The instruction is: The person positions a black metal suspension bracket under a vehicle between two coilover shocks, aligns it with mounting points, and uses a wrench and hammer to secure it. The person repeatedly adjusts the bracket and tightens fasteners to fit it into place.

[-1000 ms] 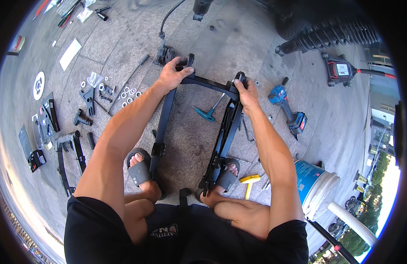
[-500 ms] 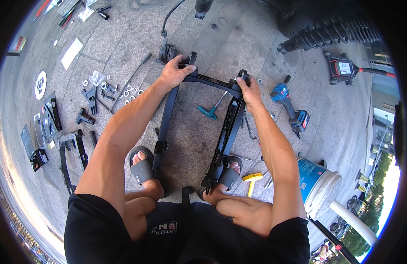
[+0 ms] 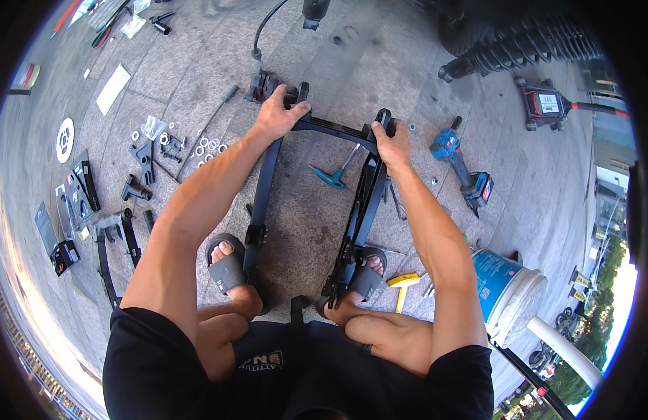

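Observation:
A black metal swingarm (image 3: 336,131), shaped like a U with two long legs, stands between my feet with its crossbar at the far end. My left hand (image 3: 276,116) is closed round its far left end, thumb toward the crossbar. Beside those fingers sits a black brake caliper-like part (image 3: 259,88) with a cable running up from it. On the far right end my right hand (image 3: 392,145) is also closed, thumb along the upright lug. The near ends of both legs come down beside my sandals. A teal T-handle hex key (image 3: 331,178) lies on the paving between the legs.
Right of me lie a blue cordless impact wrench (image 3: 460,164), a yellow hammer (image 3: 403,281) and a blue-and-white bucket (image 3: 502,280). A floor jack (image 3: 544,103) and coil shock (image 3: 527,57) are farther off. Washers (image 3: 210,145), brackets (image 3: 143,161) and another black frame (image 3: 117,234) lie left.
My right hand has shifted slightly left along with the swingarm's right end. My left hand keeps nearly the same place.

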Demonstrator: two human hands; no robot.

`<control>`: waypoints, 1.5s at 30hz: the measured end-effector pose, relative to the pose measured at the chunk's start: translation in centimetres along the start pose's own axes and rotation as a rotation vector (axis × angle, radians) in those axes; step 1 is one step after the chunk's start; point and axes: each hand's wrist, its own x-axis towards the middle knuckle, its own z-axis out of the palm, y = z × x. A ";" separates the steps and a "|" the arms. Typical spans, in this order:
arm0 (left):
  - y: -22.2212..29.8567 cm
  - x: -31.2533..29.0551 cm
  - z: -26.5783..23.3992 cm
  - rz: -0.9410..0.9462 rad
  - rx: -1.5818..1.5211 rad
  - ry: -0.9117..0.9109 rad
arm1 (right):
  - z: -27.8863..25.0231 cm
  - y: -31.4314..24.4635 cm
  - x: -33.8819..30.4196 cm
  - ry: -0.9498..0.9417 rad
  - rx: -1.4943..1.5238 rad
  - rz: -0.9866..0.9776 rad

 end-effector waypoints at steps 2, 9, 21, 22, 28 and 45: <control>0.7 0.0 0.2 -0.107 0.153 0.066 | 0.0 -0.3 -0.2 0.027 -0.025 0.092; 2.2 0.6 0.3 -0.225 0.351 -0.015 | 0.2 -1.1 0.2 -0.057 -0.081 0.233; 1.3 0.4 0.8 -0.027 0.254 0.157 | 0.2 -1.8 -0.8 0.052 0.003 0.104; 1.4 0.3 0.8 -0.001 0.263 0.160 | 0.3 -1.5 -0.9 0.069 0.046 0.090; 1.5 0.0 1.0 0.100 0.257 0.210 | 0.5 -0.6 -0.2 0.020 0.031 0.026; 1.1 0.0 1.2 0.130 0.226 0.231 | 0.3 -0.3 -0.1 -0.019 -0.035 0.054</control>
